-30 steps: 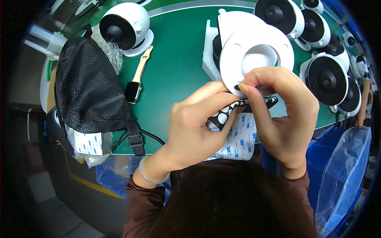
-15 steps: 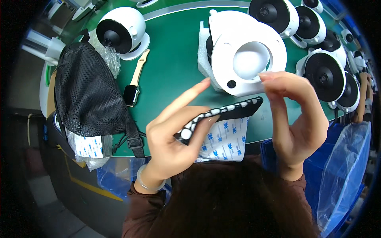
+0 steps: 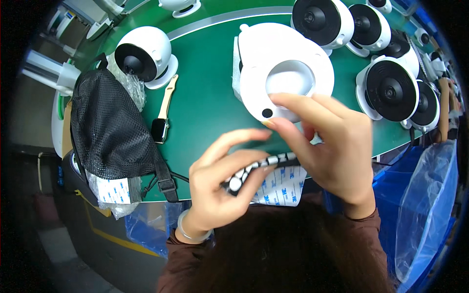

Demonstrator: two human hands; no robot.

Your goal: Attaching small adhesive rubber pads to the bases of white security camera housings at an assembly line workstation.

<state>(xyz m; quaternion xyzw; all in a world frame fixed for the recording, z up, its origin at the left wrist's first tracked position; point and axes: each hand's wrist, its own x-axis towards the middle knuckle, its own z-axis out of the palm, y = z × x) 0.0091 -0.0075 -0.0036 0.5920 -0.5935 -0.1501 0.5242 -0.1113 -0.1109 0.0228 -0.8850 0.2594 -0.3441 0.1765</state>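
My left hand is closed on a bent black sheet with white round spots, pinched between thumb and fingers, its index finger stretched out. Below it shows white backing paper with blue print. In front of me a white round camera lies tipped, its ring-shaped base turned up with a wide round opening. A small black round pad sits on the base's near rim. My right hand has thumb and index finger on this rim, either side of the pad; its other fingers are partly hidden.
At left are a black mesh bag, a smartwatch with a cream strap and another white camera. Several cameras with black fronts stand at right. Blue bins with clear liners are beyond the table's right edge.
My right hand has moved left and down from the base's right side to the rim beside the black pad. The tipped camera has shifted slightly left. My left hand keeps the sheet.
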